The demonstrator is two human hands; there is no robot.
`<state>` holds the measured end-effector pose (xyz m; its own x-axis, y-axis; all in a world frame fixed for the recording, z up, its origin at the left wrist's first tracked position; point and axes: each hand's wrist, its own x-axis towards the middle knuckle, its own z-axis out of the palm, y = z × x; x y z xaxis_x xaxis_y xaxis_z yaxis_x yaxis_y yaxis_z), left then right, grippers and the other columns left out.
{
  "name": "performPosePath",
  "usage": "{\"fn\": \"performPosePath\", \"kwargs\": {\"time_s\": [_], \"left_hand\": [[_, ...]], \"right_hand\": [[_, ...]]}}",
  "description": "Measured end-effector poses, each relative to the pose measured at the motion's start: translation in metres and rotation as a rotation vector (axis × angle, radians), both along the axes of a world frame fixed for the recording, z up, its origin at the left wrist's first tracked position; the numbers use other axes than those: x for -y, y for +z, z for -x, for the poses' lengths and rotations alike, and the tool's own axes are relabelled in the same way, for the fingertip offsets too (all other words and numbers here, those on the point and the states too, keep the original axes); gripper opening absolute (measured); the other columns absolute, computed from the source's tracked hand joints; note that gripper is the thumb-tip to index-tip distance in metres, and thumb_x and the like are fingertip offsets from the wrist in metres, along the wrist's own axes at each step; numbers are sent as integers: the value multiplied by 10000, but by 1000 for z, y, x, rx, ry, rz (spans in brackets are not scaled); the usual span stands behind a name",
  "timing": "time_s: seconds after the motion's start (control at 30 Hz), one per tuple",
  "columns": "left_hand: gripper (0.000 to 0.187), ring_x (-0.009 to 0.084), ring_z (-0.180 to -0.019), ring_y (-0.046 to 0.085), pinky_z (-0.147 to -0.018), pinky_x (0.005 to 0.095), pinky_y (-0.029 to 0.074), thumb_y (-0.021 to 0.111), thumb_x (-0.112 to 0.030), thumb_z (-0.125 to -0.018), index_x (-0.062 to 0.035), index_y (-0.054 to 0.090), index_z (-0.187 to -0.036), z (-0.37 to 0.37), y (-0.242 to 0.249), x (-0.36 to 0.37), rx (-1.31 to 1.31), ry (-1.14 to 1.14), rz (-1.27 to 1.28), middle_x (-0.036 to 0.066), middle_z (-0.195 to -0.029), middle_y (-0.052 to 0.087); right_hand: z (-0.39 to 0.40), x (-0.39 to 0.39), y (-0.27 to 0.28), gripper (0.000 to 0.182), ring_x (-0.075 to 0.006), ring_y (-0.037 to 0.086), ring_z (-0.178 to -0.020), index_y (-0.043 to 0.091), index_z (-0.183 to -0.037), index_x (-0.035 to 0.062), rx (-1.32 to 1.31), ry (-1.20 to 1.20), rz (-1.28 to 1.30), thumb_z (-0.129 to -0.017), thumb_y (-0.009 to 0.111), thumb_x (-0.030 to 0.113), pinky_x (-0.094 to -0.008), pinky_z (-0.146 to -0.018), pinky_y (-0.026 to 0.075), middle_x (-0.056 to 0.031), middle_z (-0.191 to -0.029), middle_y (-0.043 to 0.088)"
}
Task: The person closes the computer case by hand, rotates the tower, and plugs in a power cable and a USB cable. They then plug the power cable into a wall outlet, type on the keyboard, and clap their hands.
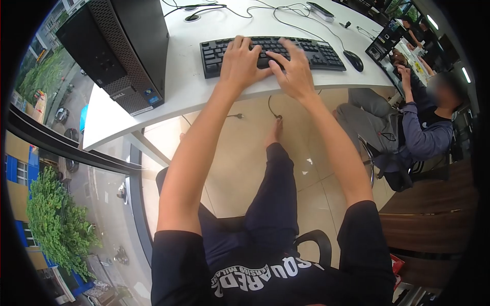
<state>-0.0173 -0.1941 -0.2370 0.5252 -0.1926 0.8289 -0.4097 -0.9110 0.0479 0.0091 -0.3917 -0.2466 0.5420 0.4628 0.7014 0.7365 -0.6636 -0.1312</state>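
A black keyboard [326,57] lies on the white desk [186,76]. My left hand [240,64] rests on its left half, fingers spread over the keys and thumb pointing right. On the middle keys is my right hand [292,69], its fingers apart and slightly blurred. The two thumbs are close together near the keyboard's front edge. Neither hand holds anything. Just right of the keyboard sits a black mouse [353,60], with no hand on it.
A black Dell computer tower [120,56] stands at the desk's left, beside a window. Cables [250,11] and a small device [320,12] lie at the back. To the right, a seated person [423,127] works near another computer case [385,43].
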Motion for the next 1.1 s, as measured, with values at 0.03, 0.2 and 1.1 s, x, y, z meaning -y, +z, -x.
{"fn": "performPosePath", "kwargs": {"time_s": [0.03, 0.2, 1.1], "left_hand": [[579, 293, -934, 680, -810, 426, 562, 867, -442, -743, -27, 719, -1118, -3, -1, 1, -29, -4, 12, 120, -933, 719], [468, 258, -883, 663, -752, 403, 564, 876, -445, -727, -31, 737, -898, -1, 1, 3, -75, 10, 46, 72, -843, 688], [855, 492, -1432, 464, -1187, 702, 271, 588, -676, -961, -105, 472, -1586, 32, 2, 5, -395, 282, -107, 306, -1485, 553]], "right_hand": [[-2, 0, 0, 412, -331, 562, -1369, 672, -1360, 121, -27, 7, -15, -1039, 575, 360, -542, -1240, 311, -146, -1415, 652], [-2, 1, 4, 401, -322, 549, -1383, 699, -1312, 113, -92, 5, -14, -1038, 572, 377, -538, -1243, 306, -118, -1425, 644], [-23, -23, 22, 645, -395, 635, -1229, 437, -1521, 12, -169, -62, -71, -999, 659, 318, -492, -1063, 482, -173, -1293, 715]]}}
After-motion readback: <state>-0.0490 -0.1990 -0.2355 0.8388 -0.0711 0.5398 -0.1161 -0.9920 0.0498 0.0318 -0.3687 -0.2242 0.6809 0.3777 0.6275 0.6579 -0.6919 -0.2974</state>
